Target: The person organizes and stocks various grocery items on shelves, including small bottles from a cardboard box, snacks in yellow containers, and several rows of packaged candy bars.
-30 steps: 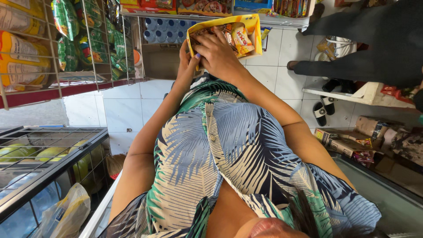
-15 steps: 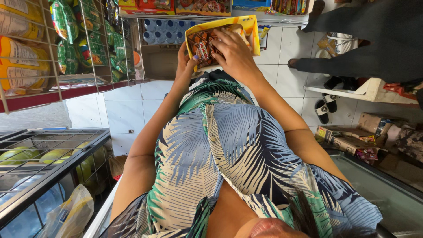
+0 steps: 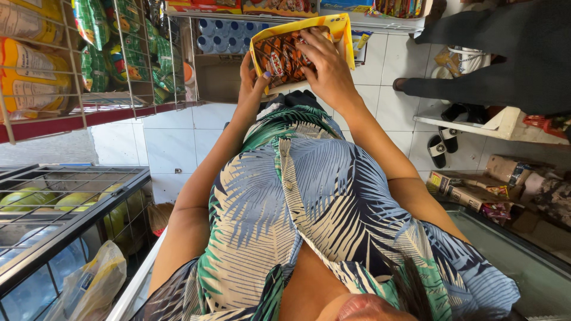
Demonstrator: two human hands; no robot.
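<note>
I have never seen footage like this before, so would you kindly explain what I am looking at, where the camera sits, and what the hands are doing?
There is no machine here: a person wears one camera on the head, and it looks down along their palm-leaf print shirt to their own two bare hands. The scene is a small shop with a white tiled floor. The left hand props up a yellow display box from below, and the right hand lies on the brown wrapped snacks packed inside it. A wire rack holds green and yellow bagged goods, and a lower wire shelf holds green fruit. At upper right another person in dark clothes stands near sandals.
</note>
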